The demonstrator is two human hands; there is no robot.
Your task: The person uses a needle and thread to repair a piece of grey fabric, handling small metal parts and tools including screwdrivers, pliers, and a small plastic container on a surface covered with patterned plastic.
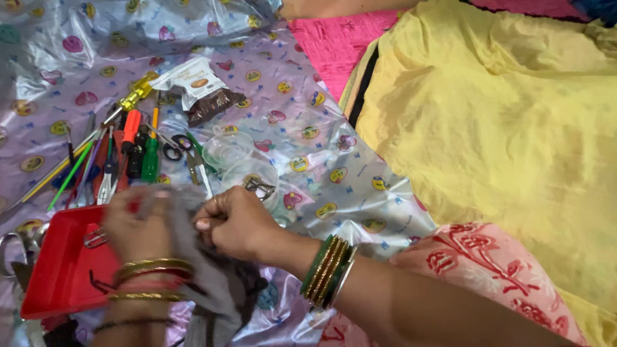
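Your two hands meet over a piece of grey cloth (pixel 212 276), which lies just at the right of the red tray (pixel 61 270). Your right hand (pixel 234 225) is closed on the upper edge of this cloth, the fingers curled in and the thumb pressed against them. Your left hand (pixel 138 225) is blurred; it rests on the same cloth, directly at the right edge of the red tray, but you cannot tell from the picture if its fingers are gripping or only touching. The cloth hangs down between your two wrists and goes below the lower border of the picture.

Your left wrist carries gold and red bangles (pixel 151 279), and your right wrist carries green and gold bangles (pixel 329 270).

Above the red tray, a little away from your hands, many tools lie on the shiny printed plastic sheet (pixel 360 186): a green screwdriver (pixel 151 157), an orange-handled tool (pixel 130 127), a yellow-handled screwdriver (pixel 135 96) and small scissors (pixel 173 149). Above and to the right of the tray, just beyond your right hand, stand clear plastic cups (pixel 241 160). Farther above lies a small torn packet (pixel 199 87). A metal clip (pixel 95 239) sits on the tray's upper right part, close to your left hand.
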